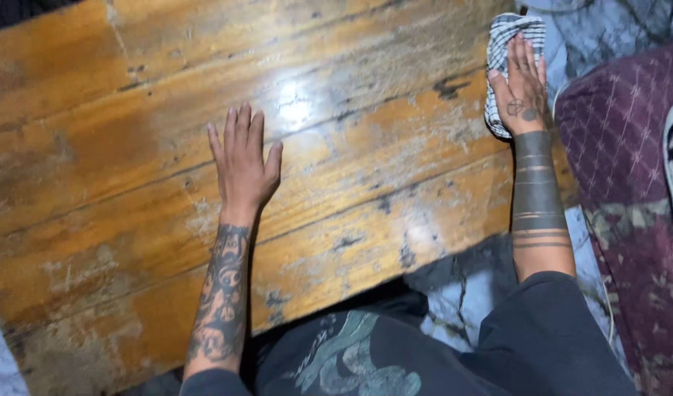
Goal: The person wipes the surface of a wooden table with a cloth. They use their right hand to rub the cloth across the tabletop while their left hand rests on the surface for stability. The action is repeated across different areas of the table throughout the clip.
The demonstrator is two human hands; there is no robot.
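My left hand (242,163) lies flat and open on a worn wooden tabletop (116,183), fingers spread, palm down, near the middle of the board. My right hand (523,86) presses palm down on a black-and-white checked cloth (506,37) at the table's right edge. The cloth is folded and shows above and to the left of the fingers. Both forearms are bare and tattooed.
The wood is scuffed, with pale worn patches and a glare spot (294,103). A maroon patterned fabric (630,183) lies to the right of the table. Marbled pale floor (461,293) shows under the table's near edge. My dark clothing fills the bottom.
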